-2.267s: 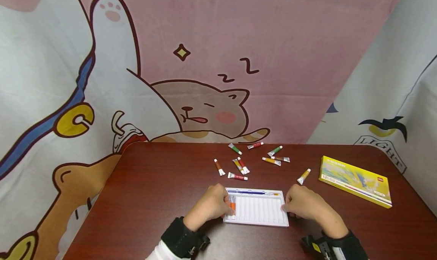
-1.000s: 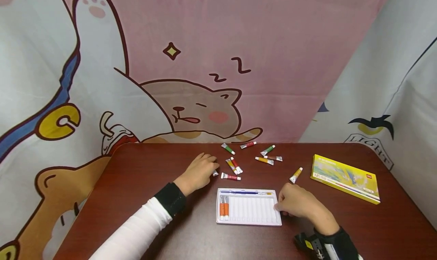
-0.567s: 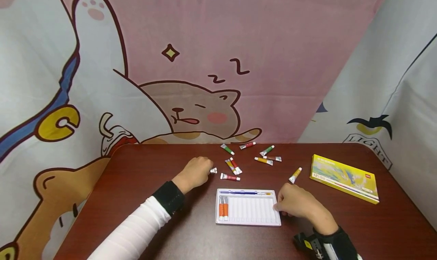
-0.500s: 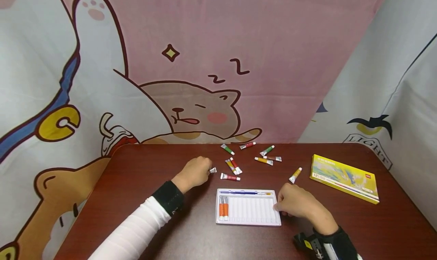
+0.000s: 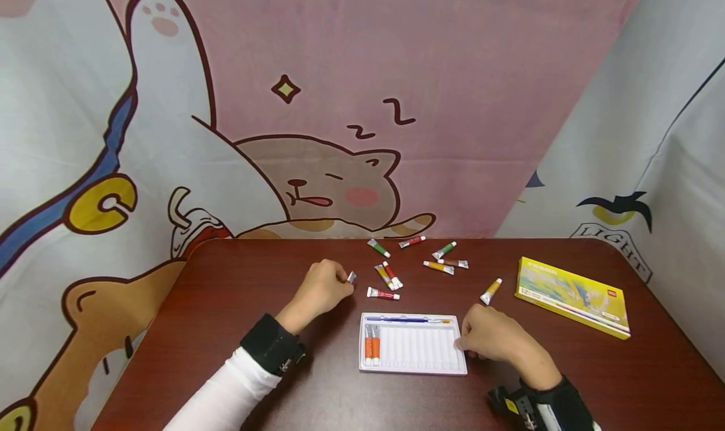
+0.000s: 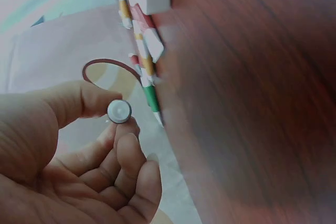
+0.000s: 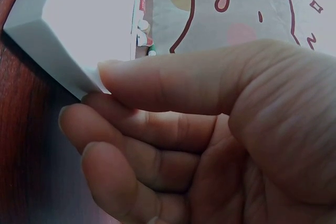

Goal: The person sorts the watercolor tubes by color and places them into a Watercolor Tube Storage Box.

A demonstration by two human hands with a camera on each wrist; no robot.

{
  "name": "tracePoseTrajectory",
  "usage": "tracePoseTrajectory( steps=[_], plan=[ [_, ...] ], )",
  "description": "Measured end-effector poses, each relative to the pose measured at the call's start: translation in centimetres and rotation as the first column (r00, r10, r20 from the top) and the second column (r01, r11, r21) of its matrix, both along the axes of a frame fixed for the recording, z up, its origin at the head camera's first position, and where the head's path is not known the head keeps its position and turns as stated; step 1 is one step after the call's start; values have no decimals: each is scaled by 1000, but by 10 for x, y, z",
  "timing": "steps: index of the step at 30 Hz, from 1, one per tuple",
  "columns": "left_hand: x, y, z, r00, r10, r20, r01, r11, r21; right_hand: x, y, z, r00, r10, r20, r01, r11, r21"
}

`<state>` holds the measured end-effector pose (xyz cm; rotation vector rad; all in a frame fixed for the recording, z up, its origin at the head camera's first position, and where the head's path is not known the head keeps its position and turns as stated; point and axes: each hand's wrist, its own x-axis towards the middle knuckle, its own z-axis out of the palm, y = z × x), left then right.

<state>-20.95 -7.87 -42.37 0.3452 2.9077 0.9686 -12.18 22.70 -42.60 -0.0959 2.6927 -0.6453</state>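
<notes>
My left hand [image 5: 323, 286] pinches a small paint tube [image 5: 352, 277] between thumb and fingertips, beyond the tray's left end. In the head view only the tube's silvery end shows; in the left wrist view its round white cap [image 6: 119, 111] faces the camera, and the fingers hide the rest. My right hand [image 5: 493, 333] grips the right edge of the white plastic tray [image 5: 413, 372], thumb on top in the right wrist view. Inside the tray, two orange paint tubes [image 5: 372, 349] lie side by side at the left, and a blue paintbrush [image 5: 404, 319] lies along the back slot.
Loose paint tubes lie behind the tray, among them a red one [image 5: 383, 294], a green one [image 5: 378, 248] and an ochre one [image 5: 438, 267]. A yellow-capped tube [image 5: 491, 291] lies beyond my right hand. The flat yellow box [image 5: 573, 297] rests at the right.
My left hand has gone from the tray's left end to the brown tube on the table and picked it up, turning it. Two orange tubes now show in the tray. The right hand stays put.
</notes>
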Motion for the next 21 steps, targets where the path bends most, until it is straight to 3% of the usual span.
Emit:
tracePoseTrajectory(
  steps=[8,15,21],
  plan=[
    [20,1,3,997,68,19,-70,992,103,0,0,1,1000,-1,2,1,1000,6],
    [37,3,1,996,83,45,-88,988,125,1,0,0,1000,3,5,-3,1000,-2],
    [44,5,0,991,96,93,-107,985,133,1,-1,1,1000,12,-11,-12,1000,11]
  ],
)
